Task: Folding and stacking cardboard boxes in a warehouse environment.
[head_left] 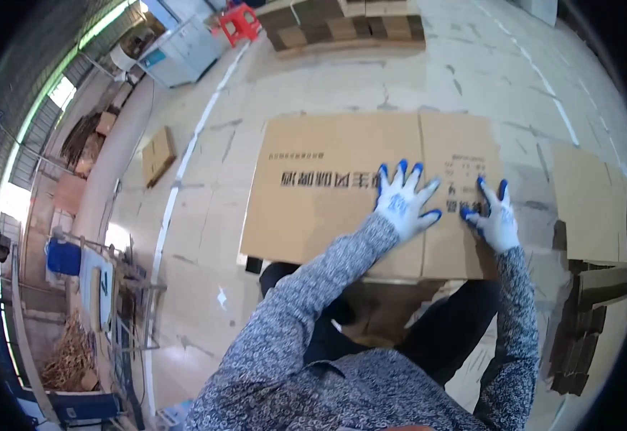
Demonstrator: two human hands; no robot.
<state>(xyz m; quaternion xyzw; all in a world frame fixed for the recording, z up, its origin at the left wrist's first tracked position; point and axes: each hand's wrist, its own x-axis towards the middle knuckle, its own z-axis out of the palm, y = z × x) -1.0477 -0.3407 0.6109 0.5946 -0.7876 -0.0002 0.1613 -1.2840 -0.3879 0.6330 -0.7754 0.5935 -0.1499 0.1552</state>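
Note:
A flat brown cardboard sheet (335,215) with dark print lies in front of me, just above my knees. A vertical crease runs through it, right of its middle. My left hand (402,201), in a white glove with blue fingertips, rests on the sheet with fingers spread, its thumb side near the crease. My right hand (494,214), gloved the same way, lies at the sheet's right edge with its fingers apart. Neither hand grips anything that I can see. What supports the sheet is mostly hidden beneath it.
At the right stands a stack of folded cardboard (579,323), with another flat sheet (590,205) above it. Bundled cardboard (346,29) and a red stool (240,24) are at the far side. A small cardboard piece (158,156) lies left; a metal-framed machine (105,287) stands nearer.

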